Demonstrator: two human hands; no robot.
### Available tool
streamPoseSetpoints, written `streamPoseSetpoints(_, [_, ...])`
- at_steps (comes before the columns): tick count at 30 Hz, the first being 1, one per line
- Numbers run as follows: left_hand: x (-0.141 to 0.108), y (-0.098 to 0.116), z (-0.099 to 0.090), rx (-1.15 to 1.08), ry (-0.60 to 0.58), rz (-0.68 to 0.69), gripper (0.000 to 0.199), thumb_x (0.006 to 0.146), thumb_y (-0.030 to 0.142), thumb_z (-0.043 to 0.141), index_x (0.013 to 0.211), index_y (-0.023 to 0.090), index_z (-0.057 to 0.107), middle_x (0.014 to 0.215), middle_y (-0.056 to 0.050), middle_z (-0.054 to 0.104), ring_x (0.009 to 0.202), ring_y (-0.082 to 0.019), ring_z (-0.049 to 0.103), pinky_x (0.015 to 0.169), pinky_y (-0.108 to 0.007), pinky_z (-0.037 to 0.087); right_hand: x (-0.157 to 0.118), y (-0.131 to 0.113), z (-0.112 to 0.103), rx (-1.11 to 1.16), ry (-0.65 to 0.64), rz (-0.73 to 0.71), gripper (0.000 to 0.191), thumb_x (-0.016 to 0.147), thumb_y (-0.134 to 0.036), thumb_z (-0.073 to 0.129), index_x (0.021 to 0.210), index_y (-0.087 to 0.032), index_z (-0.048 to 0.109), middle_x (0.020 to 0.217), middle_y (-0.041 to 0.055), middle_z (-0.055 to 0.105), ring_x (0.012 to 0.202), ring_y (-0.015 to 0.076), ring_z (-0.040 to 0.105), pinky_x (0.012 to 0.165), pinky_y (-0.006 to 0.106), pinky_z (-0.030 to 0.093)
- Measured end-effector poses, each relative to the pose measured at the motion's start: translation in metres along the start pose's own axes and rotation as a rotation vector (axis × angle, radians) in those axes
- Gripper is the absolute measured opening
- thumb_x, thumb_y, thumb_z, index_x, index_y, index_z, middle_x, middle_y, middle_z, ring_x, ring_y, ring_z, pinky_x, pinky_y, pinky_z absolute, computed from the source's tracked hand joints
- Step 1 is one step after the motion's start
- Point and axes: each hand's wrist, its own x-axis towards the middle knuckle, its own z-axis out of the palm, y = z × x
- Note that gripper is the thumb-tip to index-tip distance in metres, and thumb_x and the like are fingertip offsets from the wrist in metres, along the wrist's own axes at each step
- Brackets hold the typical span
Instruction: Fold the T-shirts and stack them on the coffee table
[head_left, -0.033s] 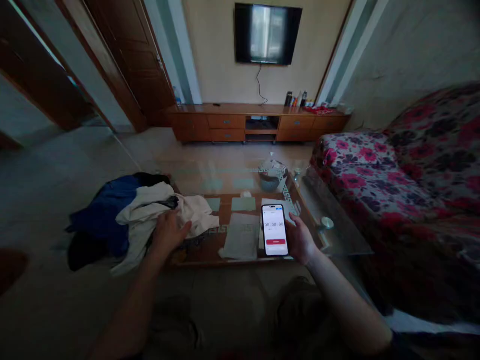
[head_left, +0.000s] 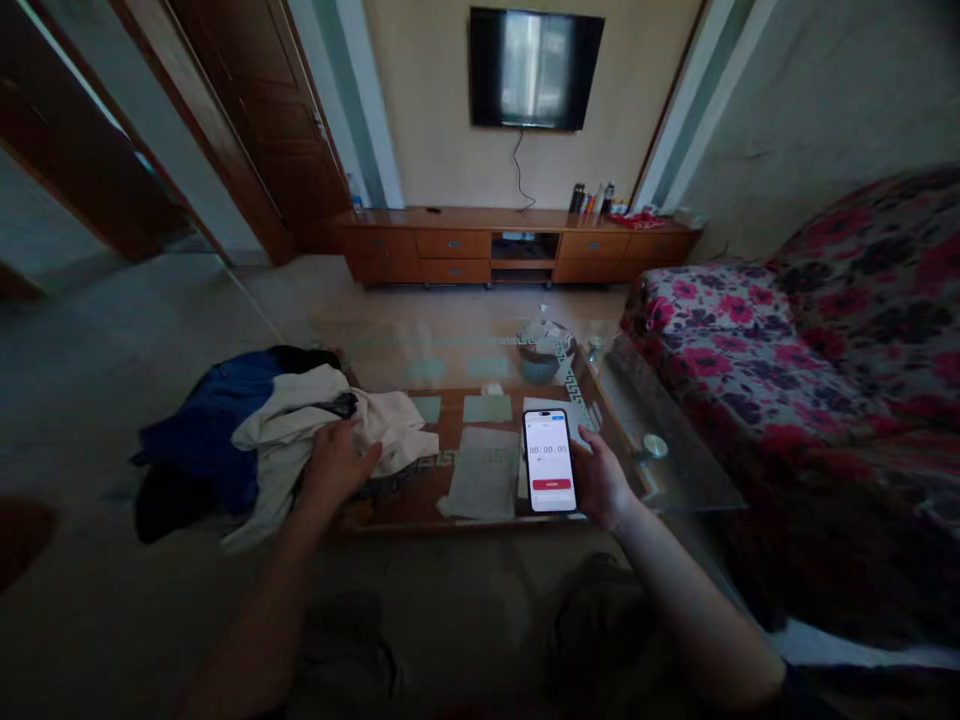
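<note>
A phone [head_left: 550, 462] with a lit timer screen showing zeros is held upright by my right hand [head_left: 600, 478], whose fingers are wrapped round its right side. My left hand [head_left: 341, 462] is open, thumb apart from the fingers, at the edge of a heap of clothes. The heap has a cream garment [head_left: 296, 400], a blue one [head_left: 217, 410] and a black one [head_left: 172, 500], lying over the left end of the glass table [head_left: 682, 460]. Whether the left fingertips touch the cloth I cannot tell.
Papers [head_left: 484, 470] and a bin with a plastic liner [head_left: 541, 360] show at the table. A flowered sofa [head_left: 750, 360] stands at the right. Against the far wall is a wooden cabinet [head_left: 454, 255] with bottles on its right part, below a television [head_left: 536, 70].
</note>
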Motion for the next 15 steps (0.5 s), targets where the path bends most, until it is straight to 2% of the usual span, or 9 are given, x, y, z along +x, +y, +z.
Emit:
streamPoseSetpoints(7, [0.0029,-0.0023,0.0008,-0.026,-0.05,-0.084,0.073,0.084,0.056,0.056,0.14,0.009,0.051,0.139,-0.021,0.052,0.137,-0.036,0.044,0.114,-0.045,0.038,-0.0001,0.0023,-0.0054,0.006,-0.05,-0.001,0.056,0.097,-0.059,0.044,0.137,-0.021,0.058,0.115,0.0107,0.076,0.11,0.0318,0.071,0.1,0.051,0.049])
streamPoseSetpoints(11, [0.0036,-0.0058,0.004,-0.05,-0.055,-0.083,0.074,0.084,0.055,0.055,0.14,0.007,0.05,0.14,-0.022,0.052,0.138,-0.036,0.044,0.116,-0.044,0.036,0.0026,0.0048,-0.0089,0.021,-0.048,0.007,0.056,0.096,-0.06,0.045,0.138,-0.023,0.057,0.117,0.0102,0.075,0.111,0.0317,0.07,0.099,0.051,0.05])
streamPoseSetpoints(15, [0.0028,-0.0072,0.0043,-0.062,-0.035,-0.107,0.076,0.082,0.056,0.057,0.14,0.006,0.051,0.149,-0.025,0.041,0.142,-0.04,0.038,0.116,-0.047,0.036,0.0016,0.0052,-0.0049,0.036,-0.027,0.011,0.056,0.097,-0.059,0.044,0.138,-0.023,0.056,0.116,0.0106,0.075,0.111,0.0315,0.071,0.099,0.051,0.05])
